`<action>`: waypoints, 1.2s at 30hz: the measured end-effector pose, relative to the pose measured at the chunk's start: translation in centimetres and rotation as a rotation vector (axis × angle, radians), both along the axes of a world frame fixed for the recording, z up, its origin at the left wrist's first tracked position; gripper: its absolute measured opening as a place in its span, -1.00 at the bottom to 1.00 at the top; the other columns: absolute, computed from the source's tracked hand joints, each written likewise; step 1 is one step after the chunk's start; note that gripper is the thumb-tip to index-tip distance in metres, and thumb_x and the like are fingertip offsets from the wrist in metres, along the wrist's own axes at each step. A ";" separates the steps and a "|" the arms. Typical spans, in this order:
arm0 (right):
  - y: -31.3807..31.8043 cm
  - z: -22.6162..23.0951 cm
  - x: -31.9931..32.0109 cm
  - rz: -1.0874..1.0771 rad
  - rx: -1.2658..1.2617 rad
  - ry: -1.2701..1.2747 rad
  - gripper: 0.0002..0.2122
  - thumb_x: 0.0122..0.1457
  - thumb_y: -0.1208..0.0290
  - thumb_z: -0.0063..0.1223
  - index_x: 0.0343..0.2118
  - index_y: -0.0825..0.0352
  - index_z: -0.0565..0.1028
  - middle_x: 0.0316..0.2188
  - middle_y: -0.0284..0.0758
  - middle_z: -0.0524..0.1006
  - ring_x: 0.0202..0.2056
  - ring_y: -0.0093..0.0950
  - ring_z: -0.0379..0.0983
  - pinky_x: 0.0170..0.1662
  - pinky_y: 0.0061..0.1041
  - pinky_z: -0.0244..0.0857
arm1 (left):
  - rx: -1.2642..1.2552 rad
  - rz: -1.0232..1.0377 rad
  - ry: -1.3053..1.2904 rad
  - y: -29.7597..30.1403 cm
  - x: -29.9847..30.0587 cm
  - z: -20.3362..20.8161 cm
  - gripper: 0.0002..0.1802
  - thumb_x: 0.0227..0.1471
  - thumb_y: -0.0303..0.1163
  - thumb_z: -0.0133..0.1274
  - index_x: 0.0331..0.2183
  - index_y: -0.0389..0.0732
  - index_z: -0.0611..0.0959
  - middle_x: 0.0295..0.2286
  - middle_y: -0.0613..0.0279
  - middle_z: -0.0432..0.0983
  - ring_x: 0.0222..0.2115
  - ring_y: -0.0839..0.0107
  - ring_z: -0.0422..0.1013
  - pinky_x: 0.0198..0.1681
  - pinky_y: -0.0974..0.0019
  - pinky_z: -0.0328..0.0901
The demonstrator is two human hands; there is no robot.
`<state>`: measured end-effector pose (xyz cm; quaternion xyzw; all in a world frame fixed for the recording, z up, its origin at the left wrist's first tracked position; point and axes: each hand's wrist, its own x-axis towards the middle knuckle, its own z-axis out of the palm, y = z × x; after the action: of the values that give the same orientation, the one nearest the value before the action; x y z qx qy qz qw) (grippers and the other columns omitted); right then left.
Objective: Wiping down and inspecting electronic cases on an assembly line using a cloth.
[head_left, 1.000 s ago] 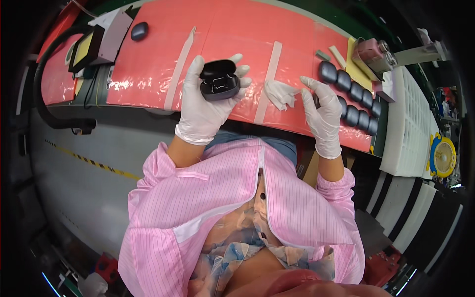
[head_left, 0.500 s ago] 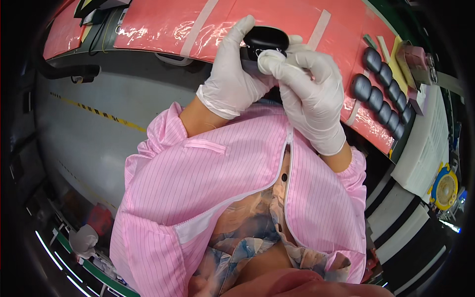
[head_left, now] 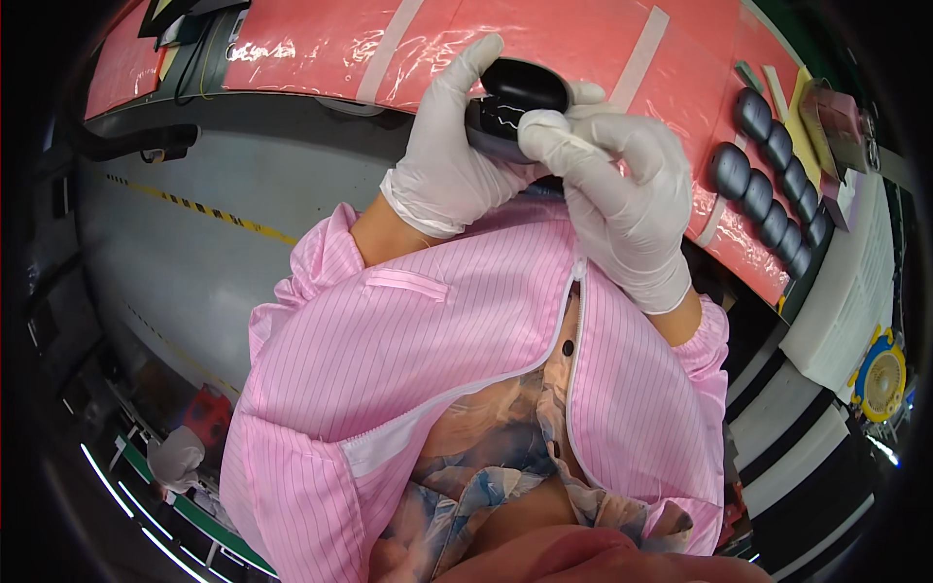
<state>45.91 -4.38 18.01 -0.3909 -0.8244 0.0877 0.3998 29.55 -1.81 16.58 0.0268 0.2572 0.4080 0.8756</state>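
Note:
A small black hinged case with rounded ends, like an earbud charging case [head_left: 526, 85], lies in my gloved left hand [head_left: 442, 155], its lid raised and its inside glossy. My left thumb stands up along the case's left end, and the palm and fingers wrap beneath it. My gloved right hand [head_left: 627, 185] is closed at the right end of the case, its curled fingertips against the front right part. Whatever those fingers pinch is hidden. A white fingertip shows behind the case on the right; I cannot tell which hand it belongs to.
Beneath my hands, a red-covered bench [head_left: 316, 44] carries pale tape strips. Two rows of several dark rounded cases [head_left: 761, 199] lie at the right. Beyond them stand a clear-sided container [head_left: 838, 121] and a white padded sheet [head_left: 846, 291]. A yellow-and-blue fan [head_left: 882, 377] is farther right.
My right hand has shifted slightly right and down, uncovering more of the case's inside. The case is tipped a little differently. The whole view has shifted slightly, with the bench items appearing farther right.

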 end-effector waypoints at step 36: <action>-1.3 -2.3 3.0 -0.187 -0.161 0.046 -0.75 -0.02 0.78 0.07 -0.26 0.35 0.52 -0.37 -0.31 0.49 -0.30 -0.47 0.48 -0.27 -0.59 0.37 | 0.743 0.030 0.576 -0.9 0.7 -1.6 -0.08 0.01 0.36 -0.20 -0.05 -0.39 0.47 -0.03 -0.17 0.39 -0.02 0.18 0.40 -0.19 0.33 0.47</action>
<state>48.94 -5.71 15.71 -0.4948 -0.7652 0.1251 0.3924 30.29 -2.75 15.02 0.4466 0.3267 0.4611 0.6937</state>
